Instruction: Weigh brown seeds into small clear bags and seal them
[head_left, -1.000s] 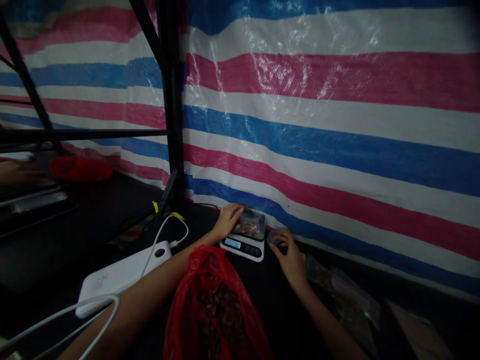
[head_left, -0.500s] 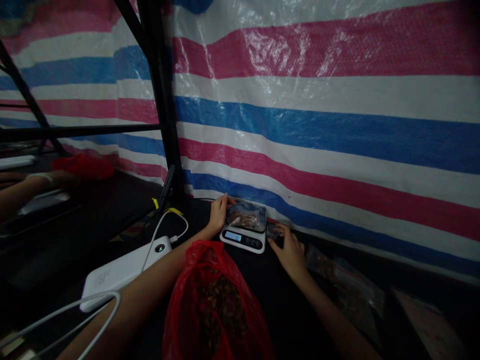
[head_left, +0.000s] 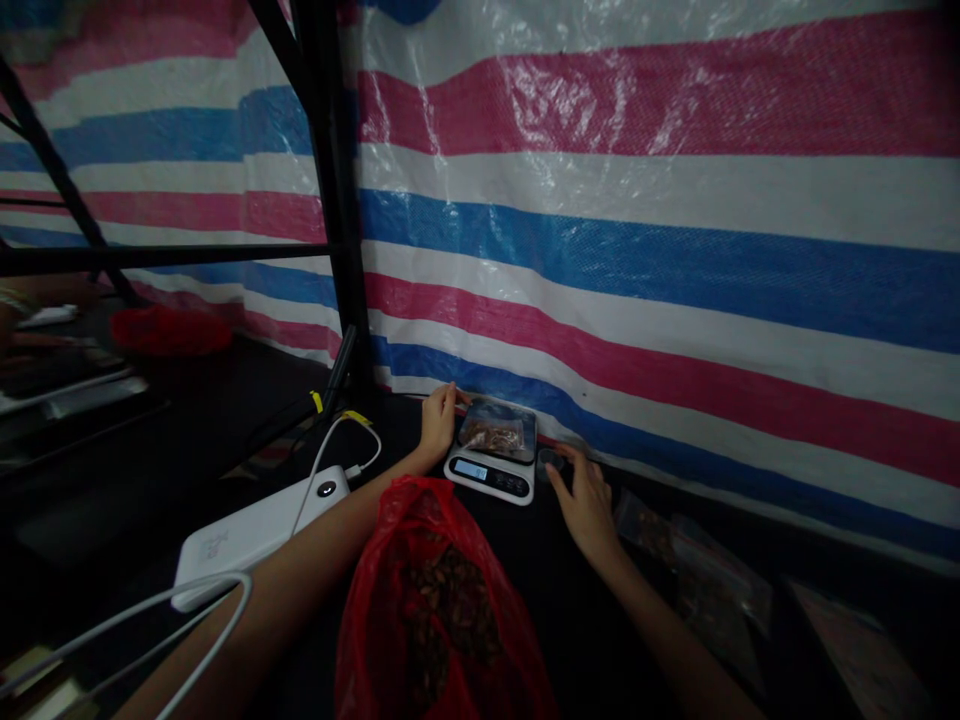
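A white kitchen scale (head_left: 491,480) with a lit display stands against the tarp wall. On its dark plate lies a small clear plastic bag (head_left: 493,435) of brown dried pieces. My left hand (head_left: 437,425) rests at the scale's far left corner, fingers stretched toward the plate; nothing shows in them. Right of the scale, my right hand (head_left: 586,497) has its thumb and fingers around a small clear plastic cup (head_left: 550,462), low beside the scale. In front of the scale, an open red plastic bag (head_left: 367,610) holds many brown dried pieces (head_left: 450,600).
A white power bank (head_left: 255,540) with a white cable lies left of my forearm. Several filled clear bags (head_left: 716,570) lie to the right. A black metal frame (head_left: 330,180) rises at the left. Beyond it are another red bag (head_left: 172,330) and a blurred co-worker's hand.
The view has shifted slightly, moving the scene a little to the right. My hands stay beside the scale. The co-worker's arm has drawn back from the far red bag.
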